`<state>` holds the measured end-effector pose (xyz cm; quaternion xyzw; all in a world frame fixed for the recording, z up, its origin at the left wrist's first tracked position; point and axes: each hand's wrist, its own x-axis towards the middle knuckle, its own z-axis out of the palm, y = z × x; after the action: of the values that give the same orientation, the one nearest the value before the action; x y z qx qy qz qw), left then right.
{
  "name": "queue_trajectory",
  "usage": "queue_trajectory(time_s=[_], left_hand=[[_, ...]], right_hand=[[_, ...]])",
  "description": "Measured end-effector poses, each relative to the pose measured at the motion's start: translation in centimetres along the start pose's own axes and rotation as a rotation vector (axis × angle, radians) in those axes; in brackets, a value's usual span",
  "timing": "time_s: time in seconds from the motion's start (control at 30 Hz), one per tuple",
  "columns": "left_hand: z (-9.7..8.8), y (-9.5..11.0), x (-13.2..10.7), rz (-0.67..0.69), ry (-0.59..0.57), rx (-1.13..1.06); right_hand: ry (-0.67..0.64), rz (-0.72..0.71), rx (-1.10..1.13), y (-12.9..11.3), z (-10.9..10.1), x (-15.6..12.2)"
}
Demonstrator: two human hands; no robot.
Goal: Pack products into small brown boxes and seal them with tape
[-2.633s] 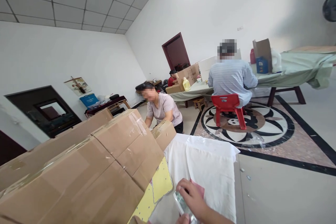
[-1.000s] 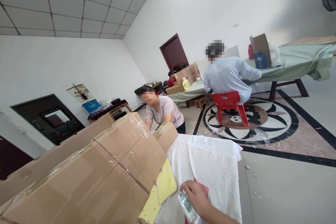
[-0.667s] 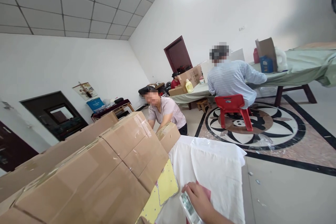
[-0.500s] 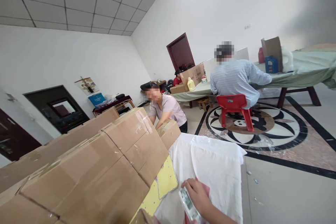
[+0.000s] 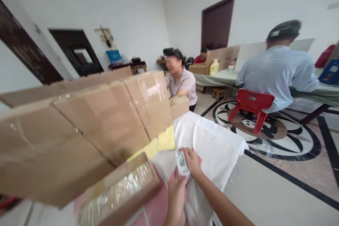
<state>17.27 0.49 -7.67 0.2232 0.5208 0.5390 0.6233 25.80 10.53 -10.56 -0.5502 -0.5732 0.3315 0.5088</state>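
Joining right hand [image 5: 192,161] on packet [image 5: 181,162], left hand [image 5: 177,193] newly visible.

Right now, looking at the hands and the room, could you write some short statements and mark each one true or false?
1. The right hand holds a small white packet. True.
2. The red chair is empty. False: a person in a pale blue shirt sits on it.
3. A white cloth lies beside the cardboard boxes. True.
4. The yellow bottle stands on the floor. False: it stands on the far table.
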Motion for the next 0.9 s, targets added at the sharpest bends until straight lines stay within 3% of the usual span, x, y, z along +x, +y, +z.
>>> queue_trajectory(time_s=[0.07, 0.3, 0.63, 0.8, 0.9], left_hand=[[0.4, 0.2, -0.4, 0.087, 0.047, 0.048], [-0.8, -0.5, -0.2, -0.022, 0.123, 0.057], [0.0, -0.2, -1.1, -0.029, 0.138, 0.109], [-0.5, -0.9, -0.8, -0.059, 0.148, 0.134], [-0.9, -1.7, -0.3, -0.006, 0.155, 0.199]], right_hand=[[-0.032, 0.02, -0.022, 0.1, 0.0, 0.1], [-0.068, 0.085, 0.009, 2.2, 1.1, 0.6], [-0.04, 0.063, 0.036, 1.5, 0.9, 0.3], [-0.042, 0.057, 0.028, 1.5, 1.0, 0.3], [-0.044, 0.057, 0.031, 1.4, 1.0, 0.3]])
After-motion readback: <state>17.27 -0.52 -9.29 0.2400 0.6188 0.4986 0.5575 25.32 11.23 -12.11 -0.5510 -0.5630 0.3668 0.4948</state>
